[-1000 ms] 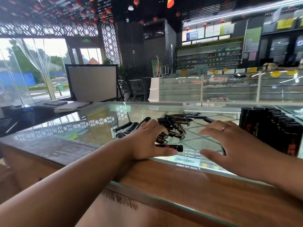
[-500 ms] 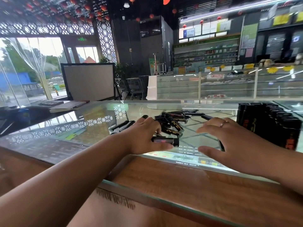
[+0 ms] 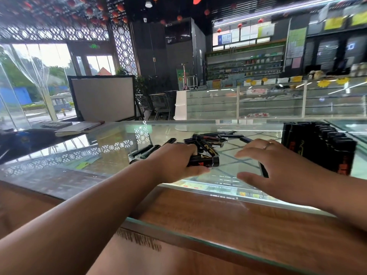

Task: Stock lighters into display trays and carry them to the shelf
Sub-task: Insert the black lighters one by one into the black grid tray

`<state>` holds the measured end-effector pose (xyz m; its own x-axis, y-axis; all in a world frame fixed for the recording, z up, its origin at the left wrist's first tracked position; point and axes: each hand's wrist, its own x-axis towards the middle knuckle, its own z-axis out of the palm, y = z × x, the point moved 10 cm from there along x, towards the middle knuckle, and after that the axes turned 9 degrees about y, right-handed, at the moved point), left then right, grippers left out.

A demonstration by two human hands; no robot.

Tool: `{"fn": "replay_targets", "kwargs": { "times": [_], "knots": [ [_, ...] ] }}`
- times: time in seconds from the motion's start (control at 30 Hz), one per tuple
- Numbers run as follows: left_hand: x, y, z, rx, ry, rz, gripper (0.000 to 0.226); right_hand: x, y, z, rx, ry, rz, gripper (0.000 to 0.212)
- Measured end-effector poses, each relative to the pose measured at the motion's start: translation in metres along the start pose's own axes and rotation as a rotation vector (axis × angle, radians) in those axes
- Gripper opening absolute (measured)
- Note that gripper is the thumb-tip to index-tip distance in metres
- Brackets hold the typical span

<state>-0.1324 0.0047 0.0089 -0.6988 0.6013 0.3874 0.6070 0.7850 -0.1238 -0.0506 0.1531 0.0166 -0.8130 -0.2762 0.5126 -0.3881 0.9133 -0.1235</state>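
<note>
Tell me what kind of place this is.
Probably a small shop: glass display counters opposite, stocked wall shelves behind them, and loose black lighters on the near glass countertop.

Loose lighters (image 3: 208,142): black, gold-marked, jumbled flat on glass table (image 3: 111,154).
Upright lighters (image 3: 321,144): black, packed in rows, right of them.

Black lighters (image 3: 206,144) bear gold script and red marks.
</note>
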Motion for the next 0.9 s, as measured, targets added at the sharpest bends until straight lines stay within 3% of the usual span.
{"fn": "replay_targets", "kwargs": {
  "times": [0.23, 0.37, 0.6, 0.9],
  "knots": [
    [0.017, 0.035, -0.019, -0.137, 0.166, 0.105, 0.027, 0.001, -0.003, -0.024, -0.037, 0.080, -0.016, 0.057],
    [0.036, 0.069, -0.036, -0.304, 0.259, 0.159, 0.019, 0.004, -0.005, -0.067, -0.213, 0.265, -0.062, 0.058],
    [0.078, 0.102, -0.047, -0.526, 0.403, 0.166, 0.042, 0.010, 0.019, -0.108, -0.224, 0.410, -0.047, 0.029],
    [0.114, 0.129, -0.040, -0.578, 0.377, 0.138, 0.026, 0.013, 0.065, -0.121, -0.156, 0.420, 0.100, 0.023]
  ]
}}
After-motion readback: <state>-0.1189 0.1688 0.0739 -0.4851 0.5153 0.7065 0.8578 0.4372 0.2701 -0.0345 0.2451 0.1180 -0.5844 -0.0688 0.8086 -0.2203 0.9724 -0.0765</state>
